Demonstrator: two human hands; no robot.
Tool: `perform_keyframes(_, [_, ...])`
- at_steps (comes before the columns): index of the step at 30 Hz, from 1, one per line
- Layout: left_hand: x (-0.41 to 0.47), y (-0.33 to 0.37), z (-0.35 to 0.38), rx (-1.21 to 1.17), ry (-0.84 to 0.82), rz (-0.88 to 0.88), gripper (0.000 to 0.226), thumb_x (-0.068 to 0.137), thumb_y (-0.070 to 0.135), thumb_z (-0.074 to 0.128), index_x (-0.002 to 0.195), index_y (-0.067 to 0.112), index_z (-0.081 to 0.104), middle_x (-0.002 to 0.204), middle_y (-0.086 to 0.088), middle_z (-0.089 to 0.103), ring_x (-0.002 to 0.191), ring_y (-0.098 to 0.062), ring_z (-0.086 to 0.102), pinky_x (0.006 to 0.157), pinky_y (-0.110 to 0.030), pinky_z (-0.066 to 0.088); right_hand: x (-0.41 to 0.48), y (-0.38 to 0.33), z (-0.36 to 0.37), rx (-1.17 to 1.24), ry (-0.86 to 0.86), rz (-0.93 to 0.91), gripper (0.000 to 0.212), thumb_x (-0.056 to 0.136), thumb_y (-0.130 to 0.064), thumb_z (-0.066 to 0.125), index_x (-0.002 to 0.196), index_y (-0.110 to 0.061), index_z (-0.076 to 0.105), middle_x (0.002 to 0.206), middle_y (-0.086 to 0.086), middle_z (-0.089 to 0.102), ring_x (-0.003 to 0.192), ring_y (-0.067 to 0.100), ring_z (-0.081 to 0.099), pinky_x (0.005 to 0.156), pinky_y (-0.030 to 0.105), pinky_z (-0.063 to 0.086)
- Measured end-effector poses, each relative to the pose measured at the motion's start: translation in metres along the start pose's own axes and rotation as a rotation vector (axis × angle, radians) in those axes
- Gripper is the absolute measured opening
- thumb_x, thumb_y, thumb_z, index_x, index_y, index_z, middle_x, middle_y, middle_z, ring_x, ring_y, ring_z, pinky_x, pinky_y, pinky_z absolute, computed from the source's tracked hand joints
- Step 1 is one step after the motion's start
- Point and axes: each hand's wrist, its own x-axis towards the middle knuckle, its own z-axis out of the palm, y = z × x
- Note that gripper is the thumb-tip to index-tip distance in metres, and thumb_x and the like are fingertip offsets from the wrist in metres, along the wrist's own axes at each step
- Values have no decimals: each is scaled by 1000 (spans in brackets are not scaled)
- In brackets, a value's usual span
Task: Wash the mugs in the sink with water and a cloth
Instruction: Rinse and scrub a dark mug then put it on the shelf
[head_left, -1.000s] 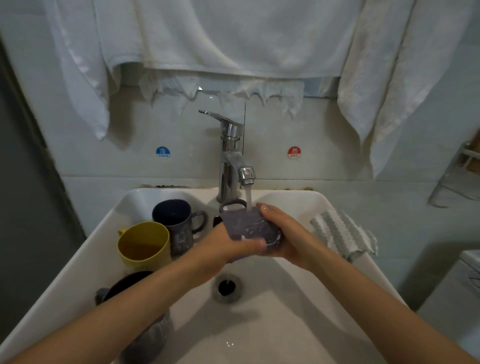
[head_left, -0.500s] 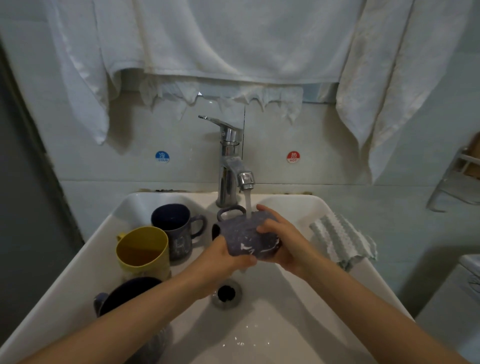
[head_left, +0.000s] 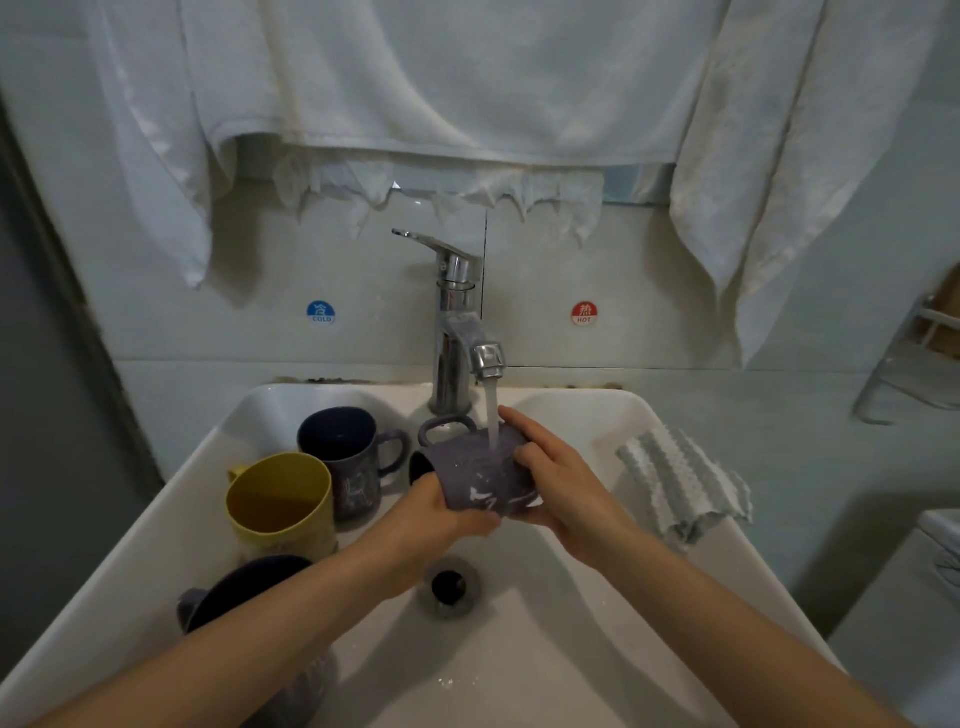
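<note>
Dim, cool, flat light falls from above, leaving soft shadows under the towels (head_left: 415, 78) and forearms, small glints on the tap (head_left: 457, 332), and wide-angle bending with slight softness toward the edges.

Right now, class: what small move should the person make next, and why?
Probably turn the purple mug under the water stream. Both the left hand and the right hand grip it on its side, and water strikes only its upper wall; white suds remain lower down.
</note>
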Motion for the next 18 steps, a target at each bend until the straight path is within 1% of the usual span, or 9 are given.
perform_keyframes(2, [-1,0,-1,-22,4,8,51,80,-12,59,108,30,55,110,3,67,101,-11,64,83,-23,53,0,2,2,-23,-16,-5,48,96,-10,38,135,-39,43,140,4,45,116,23,50,91,46,52])
perform_keyframes(4, [-1,0,0,-22,11,18,51,80,-12,59,106,33,54,107,6,66,99,-8,64,79,-19,53,0,2,2,-15,2,-11,48,96,-9,38,133,-38,45,139,4,46,119,25,50,92,48,51])
perform_keyframes(7, [-2,1,3,19,-12,32,51,82,-9,60,106,35,52,110,7,63,101,-7,61,79,-18,52,-1,-2,-1,38,22,-9,42,98,-8,34,116,-39,55,128,-1,51,110,20,50,90,49,52])
perform_keyframes(9, [-2,2,3,17,-16,32,51,81,-10,59,106,34,52,110,6,63,101,-8,61,79,-17,52,-1,-3,-1,42,28,-13,38,99,-10,34,110,-40,55,122,-3,52,103,16,51,87,45,54])
perform_keyframes(11, [-2,2,3,20,-18,39,51,81,-11,59,106,32,52,111,3,63,102,-9,61,81,-19,52,-1,-2,-1,48,30,-25,36,99,-11,36,111,-39,55,124,-2,53,97,11,54,82,40,55])
perform_keyframes(12, [-2,3,2,20,-21,37,50,81,-11,59,107,32,53,112,2,63,102,-10,62,81,-19,52,-2,-1,-1,53,28,-23,36,98,-11,38,114,-39,55,126,-2,53,97,10,55,82,41,56])
perform_keyframes(15, [-2,2,2,16,-28,27,50,81,-10,59,112,29,54,111,3,64,102,-10,62,82,-21,52,0,0,-1,57,14,6,43,96,-9,42,127,-36,51,132,0,51,109,20,54,88,47,53])
perform_keyframes(18, [-1,1,3,54,-20,30,51,81,-8,61,109,33,53,112,3,64,103,-10,61,87,-23,52,0,-2,0,79,27,25,42,96,-8,37,122,-35,55,130,2,53,107,20,55,87,49,53])
